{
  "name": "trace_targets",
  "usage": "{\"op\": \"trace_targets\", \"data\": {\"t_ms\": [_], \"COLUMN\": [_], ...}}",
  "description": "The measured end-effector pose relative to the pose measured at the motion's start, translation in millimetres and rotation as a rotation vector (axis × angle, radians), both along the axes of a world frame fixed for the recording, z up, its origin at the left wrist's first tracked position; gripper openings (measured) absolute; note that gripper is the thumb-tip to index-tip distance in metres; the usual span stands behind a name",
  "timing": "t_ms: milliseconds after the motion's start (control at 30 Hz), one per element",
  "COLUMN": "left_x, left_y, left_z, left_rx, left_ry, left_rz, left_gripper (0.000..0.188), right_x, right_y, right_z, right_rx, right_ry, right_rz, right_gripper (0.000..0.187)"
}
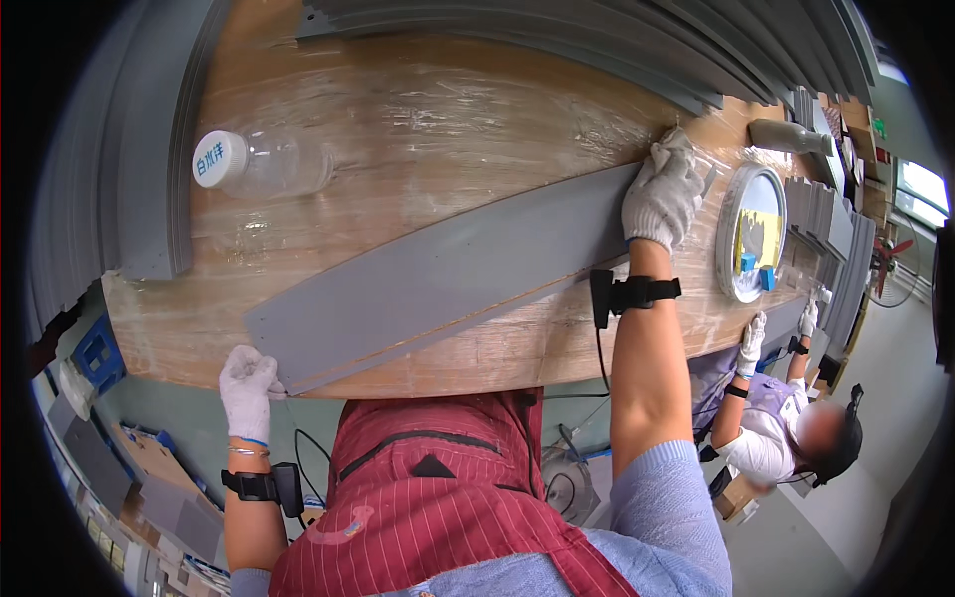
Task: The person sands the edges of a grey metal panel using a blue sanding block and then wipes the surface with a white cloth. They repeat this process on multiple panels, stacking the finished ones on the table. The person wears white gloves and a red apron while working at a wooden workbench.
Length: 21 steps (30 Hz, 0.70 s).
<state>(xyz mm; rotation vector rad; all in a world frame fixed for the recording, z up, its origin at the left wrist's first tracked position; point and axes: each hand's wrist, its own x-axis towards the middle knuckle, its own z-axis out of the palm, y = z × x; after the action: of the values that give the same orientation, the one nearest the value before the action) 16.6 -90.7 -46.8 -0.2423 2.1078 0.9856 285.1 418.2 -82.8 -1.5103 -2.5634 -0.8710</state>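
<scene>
A long grey panel lies slantwise on the film-covered table, with a thin brownish strip along its near edge. My left hand, in a white knit glove, is closed at the panel's near left corner, thumb and fingers pinched on it. Over the panel's far right end is my right hand, also gloved, with its fingers curled. A pale, crumpled bit shows at its fingertips and a thin flat edge sticks out beside it; what it holds is mostly hidden.
A clear bottle with a white cap lies at the left. Grey panels are stacked at the left and far side. At the right are a round white lid holding blue bits, a grey bottle, and a co-worker.
</scene>
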Motion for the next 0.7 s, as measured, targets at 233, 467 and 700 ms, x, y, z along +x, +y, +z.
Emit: {"op": "trace_targets", "data": {"t_ms": [233, 467, 700], "left_x": [0.7, -1.1, -2.4], "left_y": [-2.3, -9.3, -1.9], "left_z": [-2.8, -6.4, -5.7], "left_rx": [-0.008, 0.027, 0.064], "left_ry": [0.023, 0.026, 0.028], "left_rz": [0.023, 0.016, 0.012], "left_gripper": [0.016, 0.016, 0.016], "right_x": [-98.3, -15.4, 154.1], "right_y": [-183.8, -5.5, 56.9], "right_z": [27.4, 30.7, -21.6], "right_rx": [-0.595, -0.332, -0.679], "right_ry": [0.448, 0.338, 0.949], "right_rz": [0.585, -0.089, 0.234], "right_gripper": [0.025, 0.041, 0.044]}}
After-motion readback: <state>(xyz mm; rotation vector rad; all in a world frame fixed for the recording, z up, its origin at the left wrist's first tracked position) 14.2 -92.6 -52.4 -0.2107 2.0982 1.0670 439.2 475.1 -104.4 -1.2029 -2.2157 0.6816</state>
